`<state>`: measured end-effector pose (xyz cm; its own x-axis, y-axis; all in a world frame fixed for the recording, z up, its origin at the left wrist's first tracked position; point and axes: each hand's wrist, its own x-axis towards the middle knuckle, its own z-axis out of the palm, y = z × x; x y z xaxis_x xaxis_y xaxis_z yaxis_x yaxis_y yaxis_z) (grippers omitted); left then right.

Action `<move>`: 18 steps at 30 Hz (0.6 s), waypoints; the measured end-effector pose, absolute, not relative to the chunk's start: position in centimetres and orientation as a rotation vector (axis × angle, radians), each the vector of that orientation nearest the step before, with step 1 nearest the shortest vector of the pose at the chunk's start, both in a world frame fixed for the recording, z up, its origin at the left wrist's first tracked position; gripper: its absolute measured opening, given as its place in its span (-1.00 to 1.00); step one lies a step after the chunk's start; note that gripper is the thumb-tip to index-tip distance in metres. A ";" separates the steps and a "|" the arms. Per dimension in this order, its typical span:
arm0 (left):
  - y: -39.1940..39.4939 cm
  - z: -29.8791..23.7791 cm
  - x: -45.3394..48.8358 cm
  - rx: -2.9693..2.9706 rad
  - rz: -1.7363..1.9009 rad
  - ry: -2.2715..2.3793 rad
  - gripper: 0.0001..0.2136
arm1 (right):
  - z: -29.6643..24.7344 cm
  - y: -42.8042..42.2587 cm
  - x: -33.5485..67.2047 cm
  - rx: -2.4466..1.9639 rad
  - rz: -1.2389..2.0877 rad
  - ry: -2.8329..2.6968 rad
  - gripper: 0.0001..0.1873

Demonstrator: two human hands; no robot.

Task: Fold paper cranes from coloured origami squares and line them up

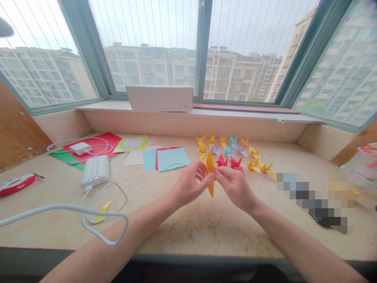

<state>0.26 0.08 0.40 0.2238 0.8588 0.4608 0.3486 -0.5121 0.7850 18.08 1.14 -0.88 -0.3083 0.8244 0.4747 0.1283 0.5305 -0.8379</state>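
Note:
A folded piece of orange-yellow origami paper (pixel 211 188) is held upright in the air between both hands, above the stone counter. My left hand (pixel 193 181) pinches it from the left, thumb in front and fingers curled behind. From the right, my right hand (pixel 234 184) grips its edge between thumb and fingertips. Just beyond the hands stand several finished paper cranes: yellow ones (pixel 253 152), a purple one (pixel 241 149), a blue one (pixel 233 141) and a red one (pixel 235 162). Part of the red cranes is hidden behind my right hand.
Blue paper squares (pixel 173 159) lie left of the hands, with red and green sheets (pixel 110 141) farther left. A white power bank (pixel 94 171) trails a cable (pixel 67 207) across the counter (pixel 182 232). A white box (pixel 160 98) stands on the sill; a blurred-out object (pixel 315 200) lies right.

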 end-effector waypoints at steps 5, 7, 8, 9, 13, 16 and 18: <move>0.4 -0.1 0.3 1.950 1.258 1.105 -0.91 | -0.6 1.0 18.2 -0.833 0.615 -1.843 -0.73; 0.5 -0.3 0.4 1.918 1.261 1.092 -0.95 | -0.7 1.1 18.2 -0.840 0.533 -1.862 -0.74; 0.6 -0.5 0.4 1.903 1.263 1.093 -0.95 | -0.7 1.1 18.1 -0.843 0.495 -1.874 -0.75; 0.7 -0.6 0.4 1.899 1.265 1.097 -0.94 | -0.9 1.1 18.0 -0.849 0.460 -1.887 -0.75; 0.9 -0.9 0.3 2.047 1.262 1.121 -0.87 | -1.6 0.9 17.5 -0.920 0.323 -1.947 -0.62; 0.9 -1.2 0.2 2.220 1.229 1.157 -0.86 | -1.9 0.6 17.2 -1.004 0.236 -1.982 -0.47; 0.9 -1.3 0.1 2.287 1.210 1.175 -0.88 | -1.9 0.4 17.1 -1.052 0.208 -2.000 -0.44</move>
